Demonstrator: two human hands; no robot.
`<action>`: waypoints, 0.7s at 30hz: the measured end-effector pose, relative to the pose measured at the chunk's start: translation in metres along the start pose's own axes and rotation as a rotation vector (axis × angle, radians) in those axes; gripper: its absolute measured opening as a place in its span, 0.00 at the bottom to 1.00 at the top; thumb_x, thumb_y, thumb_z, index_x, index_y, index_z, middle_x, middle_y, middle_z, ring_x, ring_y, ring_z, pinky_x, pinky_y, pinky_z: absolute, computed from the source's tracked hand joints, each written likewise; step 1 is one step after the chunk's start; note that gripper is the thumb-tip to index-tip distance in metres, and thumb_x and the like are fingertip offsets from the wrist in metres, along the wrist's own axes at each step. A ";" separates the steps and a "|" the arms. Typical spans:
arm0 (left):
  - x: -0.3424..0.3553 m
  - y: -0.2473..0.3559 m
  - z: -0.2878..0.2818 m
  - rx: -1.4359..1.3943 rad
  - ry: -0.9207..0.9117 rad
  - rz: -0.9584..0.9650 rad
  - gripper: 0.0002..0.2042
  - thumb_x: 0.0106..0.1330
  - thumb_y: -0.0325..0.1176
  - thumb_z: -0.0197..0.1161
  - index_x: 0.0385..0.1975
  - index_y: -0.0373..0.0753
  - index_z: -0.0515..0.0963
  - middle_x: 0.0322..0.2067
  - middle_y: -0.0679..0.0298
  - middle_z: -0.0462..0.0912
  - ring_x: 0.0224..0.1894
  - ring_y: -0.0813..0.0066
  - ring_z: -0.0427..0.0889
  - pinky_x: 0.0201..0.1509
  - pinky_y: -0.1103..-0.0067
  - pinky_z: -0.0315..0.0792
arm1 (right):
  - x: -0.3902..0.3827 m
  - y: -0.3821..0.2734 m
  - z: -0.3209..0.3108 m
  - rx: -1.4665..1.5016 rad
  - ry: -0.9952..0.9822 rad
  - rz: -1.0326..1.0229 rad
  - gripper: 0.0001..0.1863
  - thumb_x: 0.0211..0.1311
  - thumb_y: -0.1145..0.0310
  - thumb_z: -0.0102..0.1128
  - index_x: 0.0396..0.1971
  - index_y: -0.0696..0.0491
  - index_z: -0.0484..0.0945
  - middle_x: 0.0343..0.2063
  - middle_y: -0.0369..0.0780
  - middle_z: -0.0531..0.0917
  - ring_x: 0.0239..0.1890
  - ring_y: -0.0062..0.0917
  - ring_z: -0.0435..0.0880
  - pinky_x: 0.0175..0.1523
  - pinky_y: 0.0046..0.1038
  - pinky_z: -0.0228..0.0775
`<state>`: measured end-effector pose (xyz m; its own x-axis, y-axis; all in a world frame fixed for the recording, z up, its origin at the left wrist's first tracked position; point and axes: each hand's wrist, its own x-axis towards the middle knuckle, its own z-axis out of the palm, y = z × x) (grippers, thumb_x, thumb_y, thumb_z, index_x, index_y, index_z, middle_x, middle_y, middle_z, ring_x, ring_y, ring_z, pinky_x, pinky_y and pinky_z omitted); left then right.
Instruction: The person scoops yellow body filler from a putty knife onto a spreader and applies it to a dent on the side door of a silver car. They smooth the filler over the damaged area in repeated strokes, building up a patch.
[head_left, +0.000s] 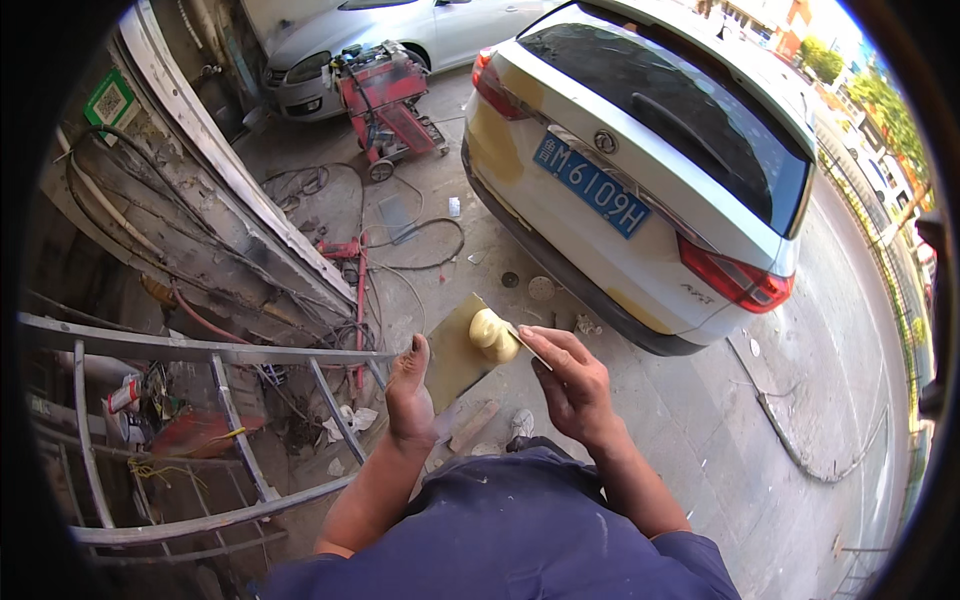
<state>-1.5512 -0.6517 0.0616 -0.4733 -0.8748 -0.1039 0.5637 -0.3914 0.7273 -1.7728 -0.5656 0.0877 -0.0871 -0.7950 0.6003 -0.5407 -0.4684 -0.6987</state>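
My left hand (409, 393) grips a yellowish flat board (450, 360) by its left side, thumb up. On the board's upper right is a pale yellow blob of putty (492, 335). My right hand (572, 385) is closed on a thin spreader (526, 342), whose far end touches the putty; much of the blade is hidden by the putty and fingers. Beyond both hands stands a white car (590, 260) with yellowish patches on its rear corners.
At left lie a metal ladder (218, 393), a wall post (250, 225) with cables, and cluttered cans. Behind are a red wheeled cart (385, 115), a red jack (355, 280), floor hoses (440, 262) and another white car (430, 35). A railing (885, 260) runs along the right.
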 end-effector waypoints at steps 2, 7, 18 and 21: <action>0.029 -0.005 0.010 -0.079 0.046 0.009 0.31 0.90 0.54 0.54 0.71 0.27 0.77 0.63 0.51 0.88 0.64 0.56 0.89 0.72 0.60 0.80 | 0.029 0.031 -0.019 -0.135 -0.016 -0.041 0.29 0.67 0.86 0.70 0.67 0.51 0.87 0.59 0.48 0.90 0.59 0.45 0.91 0.62 0.41 0.86; 0.093 -0.014 0.024 -0.153 0.153 0.093 0.31 0.89 0.54 0.55 0.72 0.28 0.77 0.65 0.51 0.86 0.65 0.58 0.87 0.74 0.61 0.77 | 0.078 0.076 -0.003 -0.378 -0.063 -0.217 0.33 0.59 0.79 0.71 0.65 0.38 0.91 0.64 0.43 0.86 0.68 0.43 0.85 0.75 0.52 0.77; 0.260 0.028 -0.050 0.587 0.408 0.470 0.26 0.91 0.50 0.55 0.58 0.28 0.85 0.50 0.58 0.88 0.53 0.73 0.84 0.62 0.75 0.73 | 0.228 0.189 0.067 -0.111 -0.135 -0.071 0.30 0.59 0.85 0.72 0.64 0.50 0.89 0.57 0.47 0.89 0.57 0.47 0.88 0.63 0.44 0.83; 0.306 0.051 -0.058 0.778 0.340 0.607 0.28 0.92 0.49 0.52 0.59 0.23 0.83 0.49 0.56 0.89 0.52 0.72 0.84 0.60 0.75 0.75 | 0.275 0.206 0.112 -0.173 -0.200 -0.071 0.30 0.61 0.84 0.70 0.64 0.49 0.89 0.59 0.47 0.87 0.58 0.47 0.88 0.64 0.45 0.83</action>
<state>-1.6285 -0.9558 0.0274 0.0274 -0.9446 0.3271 -0.0054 0.3271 0.9450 -1.8142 -0.9239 0.0657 0.1139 -0.8309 0.5446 -0.6763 -0.4664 -0.5702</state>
